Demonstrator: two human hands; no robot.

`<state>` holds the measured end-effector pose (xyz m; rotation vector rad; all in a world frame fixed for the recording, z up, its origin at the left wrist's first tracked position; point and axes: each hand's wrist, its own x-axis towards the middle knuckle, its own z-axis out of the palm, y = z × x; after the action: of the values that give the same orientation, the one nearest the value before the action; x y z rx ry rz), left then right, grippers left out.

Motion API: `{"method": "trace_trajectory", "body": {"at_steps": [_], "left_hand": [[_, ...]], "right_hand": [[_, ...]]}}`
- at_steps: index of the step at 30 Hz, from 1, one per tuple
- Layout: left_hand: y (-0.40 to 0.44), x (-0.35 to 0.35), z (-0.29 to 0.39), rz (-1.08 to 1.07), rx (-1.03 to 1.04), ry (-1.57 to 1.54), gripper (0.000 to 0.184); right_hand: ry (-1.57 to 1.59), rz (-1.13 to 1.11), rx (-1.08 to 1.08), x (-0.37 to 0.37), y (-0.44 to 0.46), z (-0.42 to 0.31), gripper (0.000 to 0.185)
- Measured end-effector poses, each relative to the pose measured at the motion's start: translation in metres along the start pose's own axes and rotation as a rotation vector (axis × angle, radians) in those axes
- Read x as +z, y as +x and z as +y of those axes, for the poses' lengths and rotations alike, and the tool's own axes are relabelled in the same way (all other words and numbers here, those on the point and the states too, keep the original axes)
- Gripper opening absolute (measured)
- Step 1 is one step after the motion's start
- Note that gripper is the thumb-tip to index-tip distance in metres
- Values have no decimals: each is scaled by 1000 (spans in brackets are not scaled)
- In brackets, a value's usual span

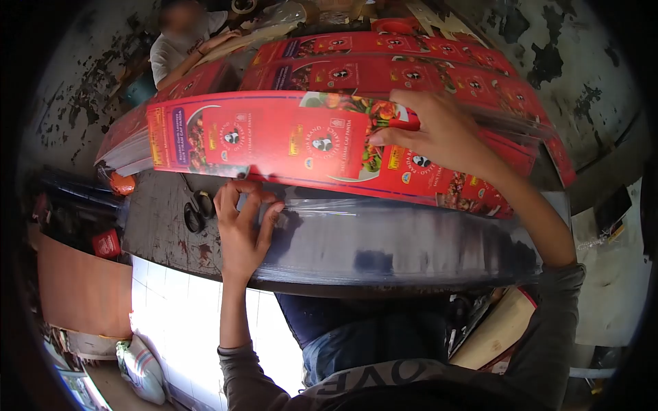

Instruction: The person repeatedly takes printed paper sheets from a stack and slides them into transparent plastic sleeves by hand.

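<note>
Fingers (408, 100) of R hand (442, 130) gripping red printed sheet (274, 140), thumb on printed face. L hand (240, 222) w/ fingers bent, thumb at L end of clear film stack (411, 240); can't tell if it's pinching film. Sheet runs lengthwise across mid surface (157, 222), beyond film; contact underneath hidden. Film along near edge, approx. from L hand to R edge. Scissors (197, 209), blk handles, just beside L hand, twd L edge. Orange item (123, 183) at L edge. More red sheets (308, 72) stacked twd far edge; person (168, 63) by far L corner.
</note>
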<state>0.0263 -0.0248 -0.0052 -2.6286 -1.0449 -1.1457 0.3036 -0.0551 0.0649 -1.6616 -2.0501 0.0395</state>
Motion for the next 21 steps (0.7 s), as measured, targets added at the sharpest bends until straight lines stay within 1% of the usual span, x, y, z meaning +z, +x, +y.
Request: {"method": "trace_trajectory", "body": {"at_steps": [1, 2, 3, 4, 5, 6, 7, 8, 9, 10, 11, 12, 14, 15, 16, 17, 18, 19, 20, 21], "left_hand": [[1, -1, -4, -63, -78, -139, 12], [4, -1, -8, -124, -151, -282, 13], [8, -2, -15, -173, -80, -283, 14], [12, -2, -24, -223, -2, -266, 17], [19, -6, -30, -290, 18, -257, 17], [28, -12, -36, -361, 36, -245, 18], [36, -16, -50, -363, 34, -250, 18], [47, -21, -70, -594, 22, -357, 18], [58, -21, -81, -824, 8, -460, 19], [69, -18, -85, -827, 2, -454, 19], [79, -15, -90, -986, -80, -563, 19], [84, -13, -94, -1140, -165, -672, 20], [80, -7, -99, -1147, -177, -663, 19], [73, -5, -101, -1024, -103, -699, 18], [66, -4, -103, -900, -35, -729, 18], [62, -3, -102, -827, 19, -719, 18], [60, -3, -100, -831, -1, -717, 18], [59, -3, -98, -802, 22, -670, 18], [59, -3, -96, -767, 48, -622, 18], [59, -2, -95, -718, 79, -618, 15]], "right_hand": [[-33, 19, -3, -3, -15, 13, 43], [-36, -2, 79, -12, -31, 24, 43], [-41, -24, 164, -22, -46, 34, 42], [65, 18, 161, -29, -62, 50, 41], [174, 60, 157, -36, -76, 65, 40], [165, 59, 158, -45, -87, 76, 40], [155, 43, 213, -51, -98, 85, 39], [151, 27, 268, -54, -104, 90, 39], [155, 25, 268, -53, -106, 91, 39], [8, -9, 213, -52, -105, 94, 39], [-140, -40, 155, -49, -104, 95, 40], [-134, -39, 149, -48, -104, 94, 40], [7, 62, 139, -47, -109, 89, 40], [-60, 103, 107, -45, -111, 89, 42], [-45, 83, 105, -44, -114, 91, 42], [-121, 58, 149, -44, -118, 94, 44], [-199, 39, 189, -43, -119, 95, 45], [-219, 36, 178, -41, -117, 93, 50], [-214, 32, 165, -39, -118, 95, 50], [-209, 79, 160, -37, -119, 98, 50]]}}
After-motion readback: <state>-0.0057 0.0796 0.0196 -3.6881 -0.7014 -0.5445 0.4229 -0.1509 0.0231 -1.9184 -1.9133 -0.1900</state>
